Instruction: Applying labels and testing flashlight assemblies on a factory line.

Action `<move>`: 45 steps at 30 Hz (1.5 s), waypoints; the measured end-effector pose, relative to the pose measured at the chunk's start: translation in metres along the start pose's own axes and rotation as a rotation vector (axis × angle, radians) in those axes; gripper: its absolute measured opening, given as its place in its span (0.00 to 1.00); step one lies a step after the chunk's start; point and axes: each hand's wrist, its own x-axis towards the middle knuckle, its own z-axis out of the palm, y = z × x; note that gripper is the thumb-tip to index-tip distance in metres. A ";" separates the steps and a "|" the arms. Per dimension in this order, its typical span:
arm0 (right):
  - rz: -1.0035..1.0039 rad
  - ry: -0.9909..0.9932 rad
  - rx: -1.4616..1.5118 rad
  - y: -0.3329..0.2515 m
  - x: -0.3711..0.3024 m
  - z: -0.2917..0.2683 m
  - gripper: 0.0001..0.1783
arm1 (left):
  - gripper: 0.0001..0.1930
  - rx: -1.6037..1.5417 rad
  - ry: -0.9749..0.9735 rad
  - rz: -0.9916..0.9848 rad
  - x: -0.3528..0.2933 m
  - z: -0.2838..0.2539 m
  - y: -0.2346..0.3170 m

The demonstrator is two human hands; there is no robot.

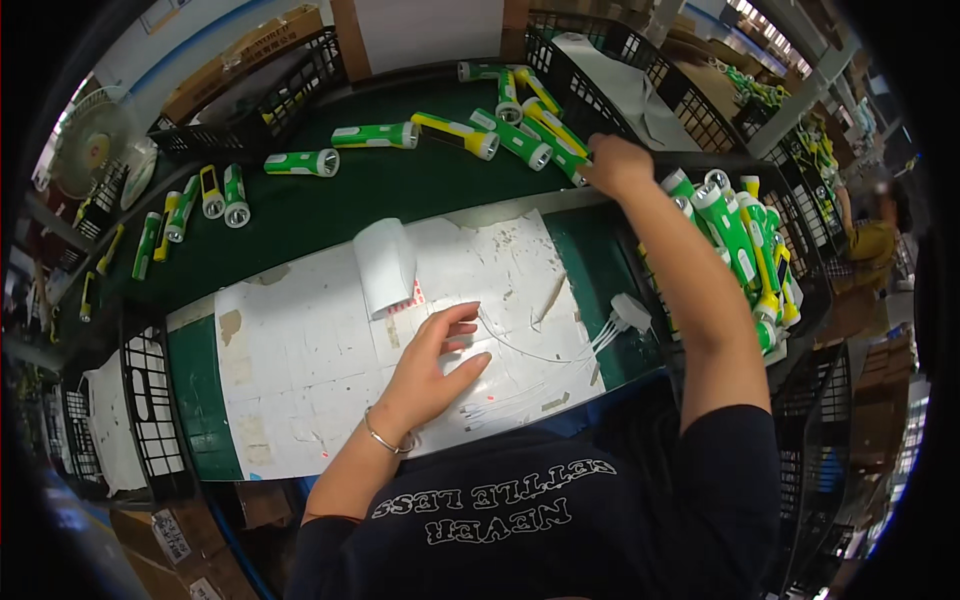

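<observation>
Above the white-covered worktable (pixel 300 370), my left hand (pixel 430 372) is open and holds nothing, its fingers and thumb apart. A thin white cable runs near its fingertips from a bundle of white cables with a white plug block (pixel 628 314). My right hand (pixel 618 166) reaches to the far right. Its bent fingers close at the lens end of a green and white flashlight (pixel 562 155) on the dark green belt; the fingertips are partly hidden. Beside that flashlight lie several others, green or yellow, including a yellow and green flashlight (pixel 455 134).
A black crate (pixel 805 215) heaped with flashlights (pixel 728 228) stands to the right, under my right forearm. Curled white paper (pixel 384 265) lies at the table's far side. More flashlights are spread along the belt (pixel 300 215) to the left. Another black crate (pixel 150 400) stands at the left.
</observation>
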 end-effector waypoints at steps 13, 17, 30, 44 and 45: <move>-0.261 0.348 0.176 -0.027 -0.043 -0.073 0.25 | 0.29 0.418 0.267 0.186 0.025 -0.013 0.001; -0.694 -0.198 0.713 -0.037 -0.091 -0.085 0.27 | 0.30 -0.057 0.102 0.172 0.039 -0.011 0.012; -0.523 0.040 1.073 -0.083 -0.157 0.047 0.19 | 0.23 -1.301 -0.083 -0.492 0.001 0.003 -0.028; -0.530 -0.055 0.921 -0.077 -0.232 0.056 0.10 | 0.19 -1.032 0.120 -0.465 0.003 0.010 -0.027; -0.530 -0.071 0.925 -0.079 -0.232 0.055 0.10 | 0.19 -1.037 0.129 -0.478 0.004 0.009 -0.027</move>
